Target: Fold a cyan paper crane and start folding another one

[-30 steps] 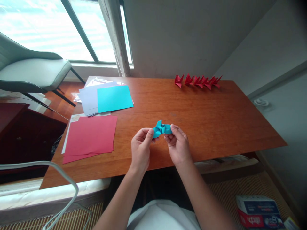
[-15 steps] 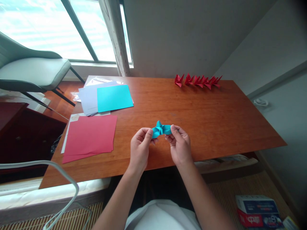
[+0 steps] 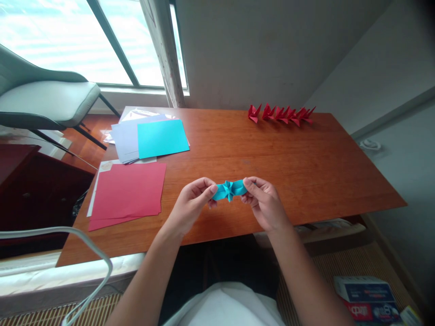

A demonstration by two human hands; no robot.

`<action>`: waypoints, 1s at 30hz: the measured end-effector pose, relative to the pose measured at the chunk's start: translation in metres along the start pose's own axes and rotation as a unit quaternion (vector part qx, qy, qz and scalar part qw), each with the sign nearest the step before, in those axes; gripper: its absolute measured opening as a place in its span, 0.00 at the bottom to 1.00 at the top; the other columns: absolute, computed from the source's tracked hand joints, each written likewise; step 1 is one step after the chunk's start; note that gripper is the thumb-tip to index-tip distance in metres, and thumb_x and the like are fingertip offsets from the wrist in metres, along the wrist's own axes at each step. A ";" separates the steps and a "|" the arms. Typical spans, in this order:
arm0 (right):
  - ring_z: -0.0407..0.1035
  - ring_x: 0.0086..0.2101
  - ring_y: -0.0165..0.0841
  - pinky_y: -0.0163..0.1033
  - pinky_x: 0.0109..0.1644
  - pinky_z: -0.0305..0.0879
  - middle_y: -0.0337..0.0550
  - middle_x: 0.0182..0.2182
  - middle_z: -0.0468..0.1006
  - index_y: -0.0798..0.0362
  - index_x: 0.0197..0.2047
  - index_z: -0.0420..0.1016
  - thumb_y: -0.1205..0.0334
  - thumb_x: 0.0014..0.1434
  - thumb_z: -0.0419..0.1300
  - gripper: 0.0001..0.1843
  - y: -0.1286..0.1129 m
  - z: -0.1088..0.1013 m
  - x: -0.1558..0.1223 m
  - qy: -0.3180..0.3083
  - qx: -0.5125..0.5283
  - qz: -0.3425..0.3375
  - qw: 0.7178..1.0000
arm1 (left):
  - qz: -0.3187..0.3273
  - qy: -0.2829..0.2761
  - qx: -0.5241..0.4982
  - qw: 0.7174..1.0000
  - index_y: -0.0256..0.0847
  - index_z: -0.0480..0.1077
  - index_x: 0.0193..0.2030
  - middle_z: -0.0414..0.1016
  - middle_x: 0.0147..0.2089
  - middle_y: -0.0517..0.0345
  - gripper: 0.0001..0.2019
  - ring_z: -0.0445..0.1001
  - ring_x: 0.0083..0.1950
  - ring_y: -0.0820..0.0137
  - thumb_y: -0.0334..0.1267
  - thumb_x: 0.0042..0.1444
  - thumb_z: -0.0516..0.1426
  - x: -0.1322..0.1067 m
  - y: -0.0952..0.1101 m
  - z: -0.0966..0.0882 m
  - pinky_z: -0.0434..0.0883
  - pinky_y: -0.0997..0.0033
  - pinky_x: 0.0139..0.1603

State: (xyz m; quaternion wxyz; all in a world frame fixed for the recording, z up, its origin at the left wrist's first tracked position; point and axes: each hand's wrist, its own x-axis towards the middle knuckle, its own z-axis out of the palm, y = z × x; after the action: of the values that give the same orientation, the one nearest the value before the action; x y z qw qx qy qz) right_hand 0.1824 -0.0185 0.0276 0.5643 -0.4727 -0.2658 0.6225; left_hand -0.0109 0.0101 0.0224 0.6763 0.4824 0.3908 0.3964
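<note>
A turquoise origami paper crane (image 3: 229, 190) is stretched between my two hands, above the near part of the wooden table. Thumb and fingers of my left hand (image 3: 195, 199) pinch its left end. My right hand (image 3: 267, 201) pinches the right end in the same way. The folded paper lies nearly flat between them, with a small pointed, star-like bulge at its middle. The fingertips under the paper are partly hidden.
Several red origami cranes (image 3: 281, 114) stand in a row at the table's (image 3: 306, 167) far right. Red paper sheets (image 3: 129, 190) lie at the left. Behind them, a turquoise sheet (image 3: 163, 138) rests on pale sheets (image 3: 125, 136). A white cable (image 3: 91, 246) loops at the lower left.
My hands have moved slightly apart, pulling the turquoise paper wider and flatter. The peak at its middle has come down into a small star-like bulge. My forearms have spread outward.
</note>
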 end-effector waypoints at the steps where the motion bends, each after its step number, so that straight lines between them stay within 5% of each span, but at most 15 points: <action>1: 0.68 0.22 0.24 0.28 0.27 0.64 0.36 0.22 0.77 0.53 0.29 0.80 0.51 0.52 0.74 0.14 -0.001 -0.001 0.000 -0.006 0.002 0.012 1.000 | -0.007 -0.009 0.002 1.000 0.38 0.73 0.32 0.70 0.27 0.62 0.13 0.67 0.27 0.77 0.45 0.61 0.64 0.001 0.002 -0.001 0.65 0.78 0.29; 11: 0.68 0.23 0.22 0.26 0.26 0.62 0.36 0.24 0.77 0.55 0.29 0.80 0.52 0.52 0.75 0.15 -0.007 -0.013 0.005 -0.044 -0.016 0.102 0.994 | -0.054 -0.081 0.008 0.995 0.37 0.72 0.32 0.69 0.29 0.62 0.14 0.67 0.28 0.77 0.46 0.59 0.65 0.006 0.005 -0.011 0.66 0.78 0.29; 23: 0.70 0.24 0.25 0.30 0.29 0.66 0.36 0.24 0.79 0.52 0.31 0.80 0.51 0.52 0.74 0.14 0.016 0.012 -0.008 0.088 0.043 -0.054 0.994 | 0.012 0.111 -0.127 0.986 0.39 0.73 0.32 0.70 0.25 0.63 0.15 0.67 0.25 0.77 0.47 0.55 0.68 -0.003 -0.023 0.020 0.63 0.79 0.26; 30: 0.68 0.21 0.24 0.29 0.26 0.63 0.35 0.21 0.77 0.53 0.30 0.80 0.51 0.54 0.73 0.14 0.009 0.001 -0.010 0.052 -0.007 -0.034 0.998 | -0.009 0.095 -0.088 0.992 0.38 0.73 0.30 0.71 0.25 0.63 0.15 0.67 0.24 0.78 0.47 0.54 0.69 -0.007 -0.020 0.013 0.63 0.79 0.24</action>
State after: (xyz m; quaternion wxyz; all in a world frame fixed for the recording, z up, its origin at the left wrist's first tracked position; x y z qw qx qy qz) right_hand 0.1767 -0.0293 0.0234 0.5950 -0.4987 -0.2568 0.5756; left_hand 0.0011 -0.0051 0.0074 0.6795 0.3778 0.4210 0.4673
